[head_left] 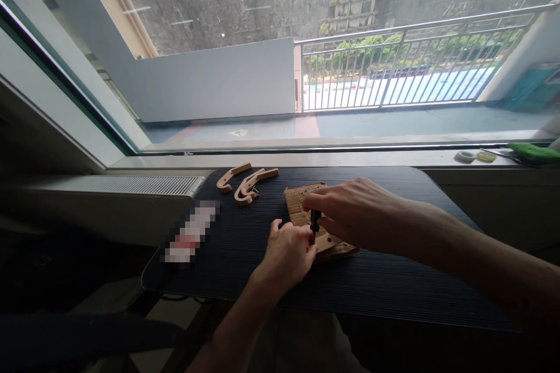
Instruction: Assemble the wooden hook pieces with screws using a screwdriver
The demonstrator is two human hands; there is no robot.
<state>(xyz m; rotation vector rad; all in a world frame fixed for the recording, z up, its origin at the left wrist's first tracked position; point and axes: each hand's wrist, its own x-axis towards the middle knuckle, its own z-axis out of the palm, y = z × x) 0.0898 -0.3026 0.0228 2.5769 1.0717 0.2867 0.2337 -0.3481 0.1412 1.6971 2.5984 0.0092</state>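
My right hand [347, 210] is closed around the dark handle of a screwdriver [315, 220], which points down at a pale wooden hook [328, 241]. The visible part of this hook is a flat strip with a dark hole. Beneath it lies a piece of corrugated cardboard [299, 203] dotted with small holes. My left hand [286, 250] is closed at the hook's near left end, beside the screwdriver's tip. Its fingertips are partly hidden, and so is the contact between tip and wood.
More curved wooden hooks [256, 185] lie at the table's back left, with small metal bits by them. A blurred-out pale item [192, 233] rests at the left of the dark table [394, 285]. Tape rolls [464, 156] and a green cloth-like thing [536, 153] sit on the windowsill.
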